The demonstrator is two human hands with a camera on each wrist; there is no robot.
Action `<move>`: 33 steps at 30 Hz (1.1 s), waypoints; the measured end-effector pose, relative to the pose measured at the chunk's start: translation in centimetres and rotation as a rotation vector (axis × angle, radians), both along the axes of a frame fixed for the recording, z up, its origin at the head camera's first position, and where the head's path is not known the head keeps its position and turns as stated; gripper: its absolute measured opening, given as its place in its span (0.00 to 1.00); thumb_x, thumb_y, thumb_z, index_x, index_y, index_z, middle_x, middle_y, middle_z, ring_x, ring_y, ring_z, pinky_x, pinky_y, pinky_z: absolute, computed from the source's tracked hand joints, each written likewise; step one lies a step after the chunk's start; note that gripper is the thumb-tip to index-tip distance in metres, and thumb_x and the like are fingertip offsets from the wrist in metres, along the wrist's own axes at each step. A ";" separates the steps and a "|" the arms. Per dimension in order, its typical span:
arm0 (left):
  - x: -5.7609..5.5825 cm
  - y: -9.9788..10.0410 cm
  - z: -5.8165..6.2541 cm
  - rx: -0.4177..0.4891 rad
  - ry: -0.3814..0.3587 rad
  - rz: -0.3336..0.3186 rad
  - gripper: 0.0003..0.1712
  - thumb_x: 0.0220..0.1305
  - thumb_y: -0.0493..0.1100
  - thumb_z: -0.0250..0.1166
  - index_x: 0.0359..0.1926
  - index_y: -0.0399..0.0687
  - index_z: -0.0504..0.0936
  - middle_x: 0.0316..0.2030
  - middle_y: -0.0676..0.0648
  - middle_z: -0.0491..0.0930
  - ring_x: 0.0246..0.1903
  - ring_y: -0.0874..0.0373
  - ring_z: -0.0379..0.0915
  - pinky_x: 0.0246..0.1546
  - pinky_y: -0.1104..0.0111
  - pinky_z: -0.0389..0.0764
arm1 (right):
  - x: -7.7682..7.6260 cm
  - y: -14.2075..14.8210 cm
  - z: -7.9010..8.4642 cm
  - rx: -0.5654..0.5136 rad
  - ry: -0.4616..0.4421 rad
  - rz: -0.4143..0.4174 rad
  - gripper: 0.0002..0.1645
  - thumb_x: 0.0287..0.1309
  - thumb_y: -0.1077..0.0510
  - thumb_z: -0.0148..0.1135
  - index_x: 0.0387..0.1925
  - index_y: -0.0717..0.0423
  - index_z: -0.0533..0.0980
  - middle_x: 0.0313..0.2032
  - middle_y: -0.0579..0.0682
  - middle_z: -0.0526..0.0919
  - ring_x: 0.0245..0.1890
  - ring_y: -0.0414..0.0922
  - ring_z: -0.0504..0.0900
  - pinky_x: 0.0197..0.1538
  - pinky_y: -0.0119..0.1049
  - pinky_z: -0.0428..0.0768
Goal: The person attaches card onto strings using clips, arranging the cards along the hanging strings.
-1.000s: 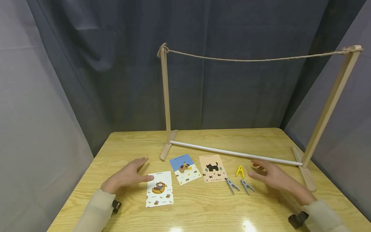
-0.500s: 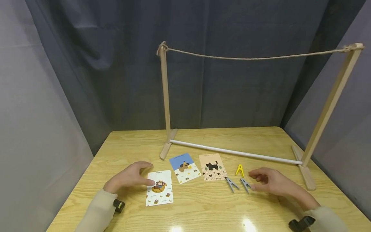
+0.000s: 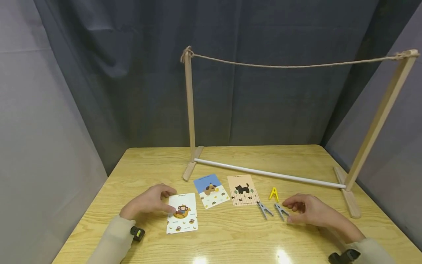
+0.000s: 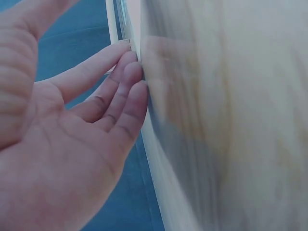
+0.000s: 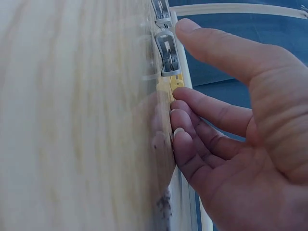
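Observation:
In the head view my left hand is at the left edge of a white card with a monkey, its thumb tip overlapping the card. The left wrist view shows its fingertips down at the table surface, thumb held apart. My right hand is just right of a grey clothespin, thumb and fingers spread with a gap between. In the right wrist view its fingertips rest at the table close to the yellow clothespin. A second grey clothespin lies further left.
A blue and white dog card and a peach cat card lie mid-table. Behind them stands a wooden frame with a twine line strung across its top and a white rod low down. Dark curtain hangs behind.
My left hand has moved slightly right and nearer to me, further onto the monkey card's edge. My right hand has come down from beside the yellow clothespin to the right grey one.

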State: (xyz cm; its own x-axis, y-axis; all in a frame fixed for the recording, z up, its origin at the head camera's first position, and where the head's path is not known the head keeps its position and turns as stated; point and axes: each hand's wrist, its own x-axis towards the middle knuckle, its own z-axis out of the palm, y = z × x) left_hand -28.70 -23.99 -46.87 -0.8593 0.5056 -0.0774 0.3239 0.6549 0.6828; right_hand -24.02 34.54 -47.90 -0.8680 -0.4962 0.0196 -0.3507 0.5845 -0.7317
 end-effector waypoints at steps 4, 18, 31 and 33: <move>-0.1 0.3 -0.1 0.004 -0.006 -0.002 0.40 0.55 0.52 0.82 0.65 0.41 0.79 0.58 0.43 0.78 0.56 0.45 0.74 0.59 0.47 0.75 | 0.1 0.0 -0.1 -0.002 0.004 0.009 0.29 0.58 0.52 0.78 0.56 0.62 0.80 0.44 0.52 0.83 0.39 0.42 0.80 0.36 0.32 0.79; -0.2 0.8 -0.6 -0.027 0.014 0.030 0.35 0.50 0.44 0.84 0.58 0.41 0.81 0.49 0.47 0.80 0.50 0.51 0.74 0.55 0.51 0.77 | 0.1 -0.7 -0.2 0.049 0.022 0.007 0.29 0.54 0.48 0.80 0.53 0.58 0.82 0.40 0.48 0.83 0.36 0.39 0.79 0.37 0.31 0.79; -0.5 1.0 -0.5 -0.044 0.026 0.034 0.33 0.49 0.44 0.85 0.55 0.42 0.82 0.47 0.47 0.79 0.47 0.52 0.72 0.52 0.53 0.76 | -0.3 -1.3 -0.4 0.125 0.073 -0.037 0.26 0.49 0.41 0.82 0.44 0.50 0.83 0.34 0.44 0.81 0.32 0.34 0.76 0.33 0.30 0.78; -0.5 1.0 -0.5 -0.047 0.033 0.030 0.32 0.49 0.44 0.85 0.54 0.43 0.83 0.46 0.48 0.79 0.46 0.53 0.72 0.51 0.54 0.76 | -0.4 -1.3 -0.4 0.129 0.074 -0.036 0.25 0.49 0.41 0.82 0.43 0.49 0.83 0.33 0.43 0.81 0.32 0.34 0.76 0.33 0.30 0.78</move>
State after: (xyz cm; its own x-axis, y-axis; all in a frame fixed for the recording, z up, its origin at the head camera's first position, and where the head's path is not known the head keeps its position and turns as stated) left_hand -29.18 -22.99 -47.39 -0.8763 0.4764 -0.0722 0.3254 0.6957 0.6404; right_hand -24.39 33.20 -48.32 -0.8840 -0.4670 0.0226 -0.3780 0.6854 -0.6223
